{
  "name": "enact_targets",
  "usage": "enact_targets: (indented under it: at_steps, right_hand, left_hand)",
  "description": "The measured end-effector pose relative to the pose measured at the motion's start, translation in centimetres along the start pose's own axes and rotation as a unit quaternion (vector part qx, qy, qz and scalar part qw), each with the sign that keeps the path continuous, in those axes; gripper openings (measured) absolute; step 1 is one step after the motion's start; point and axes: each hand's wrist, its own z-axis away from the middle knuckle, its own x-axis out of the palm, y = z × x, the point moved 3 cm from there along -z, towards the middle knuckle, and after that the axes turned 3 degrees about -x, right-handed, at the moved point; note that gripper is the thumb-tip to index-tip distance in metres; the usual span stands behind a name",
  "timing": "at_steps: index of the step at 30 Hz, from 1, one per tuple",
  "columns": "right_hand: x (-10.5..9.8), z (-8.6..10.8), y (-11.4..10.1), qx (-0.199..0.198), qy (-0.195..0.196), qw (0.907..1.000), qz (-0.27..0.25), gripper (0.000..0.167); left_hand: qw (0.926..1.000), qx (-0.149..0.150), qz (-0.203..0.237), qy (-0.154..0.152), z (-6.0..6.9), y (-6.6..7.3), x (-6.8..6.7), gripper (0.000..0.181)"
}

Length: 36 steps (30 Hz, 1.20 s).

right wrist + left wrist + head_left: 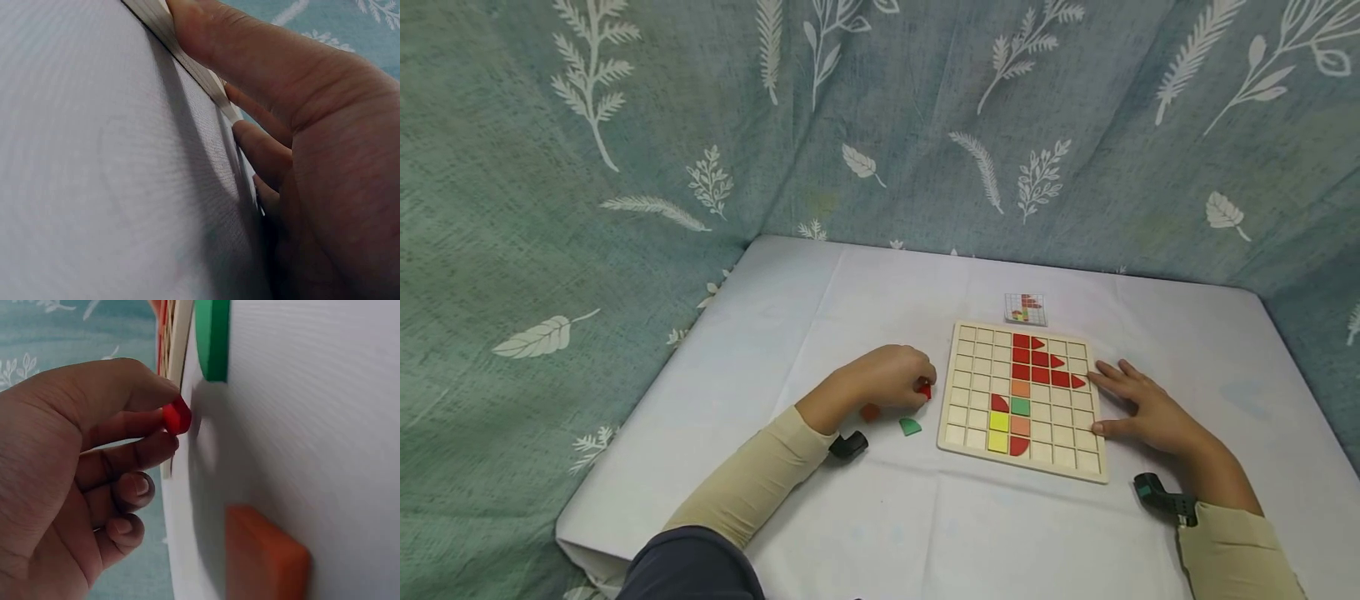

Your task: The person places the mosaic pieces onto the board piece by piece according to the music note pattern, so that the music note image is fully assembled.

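Between thumb and fingertips my left hand (891, 377) pinches a small red piece (178, 417), just above the white table and left of the board. Close by lie a green quarter-round piece (910, 427) and an orange piece (870, 412), both flat on the cloth. The wooden grid board (970, 400) carries red squares and triangles, orange, green and yellow squares, and red quarter-rounds. Along the board's right edge rests my right hand (1146, 412), its thumb and fingers spread and touching the rim. In the right wrist view the fingers touch the board's side.
A small pattern card (1026, 309) with a printed coloured grid lies behind the board. White cloth covers the table (880, 517). A green leaf-print curtain (880, 117) hangs behind and at the left. Black wrist devices (1157, 496) sit at both wrists.
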Motion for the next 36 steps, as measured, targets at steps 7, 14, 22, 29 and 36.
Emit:
enact_targets:
  at_steps: [7, 14, 22, 29, 36]
  right_hand:
    - [0.1, 0.0, 0.0, 0.004, -0.001, 0.9999, -0.012, 0.100]
    - [0.1, 0.0, -0.1, 0.006, -0.002, 1.0000, -0.001, 0.100]
    - [0.0, 0.0, -0.1, 0.006, -0.003, 1.0000, -0.001, 0.101]
    - [-0.1, 0.1, -0.2, 0.000, -0.002, 1.0000, 0.003, 0.098]
    - [-0.2, 0.2, -0.3, -0.006, -0.002, 1.0000, 0.005, 0.098]
  left_hand:
    - [0.9999, 0.014, -0.001, 0.001, -1.5, 1.1, -0.1, 0.019]
    - [0.9990, 0.043, -0.007, 0.013, -2.5, 2.1, -0.5, 0.016]
    - [0.9970, 0.074, -0.019, 0.011, -3.8, 3.7, -0.5, 0.011]
    - [0.9952, 0.094, -0.029, 0.008, -4.7, 4.8, -0.2, 0.007]
    - [0.9956, 0.089, -0.030, 0.004, -5.2, 5.2, 0.2, 0.010]
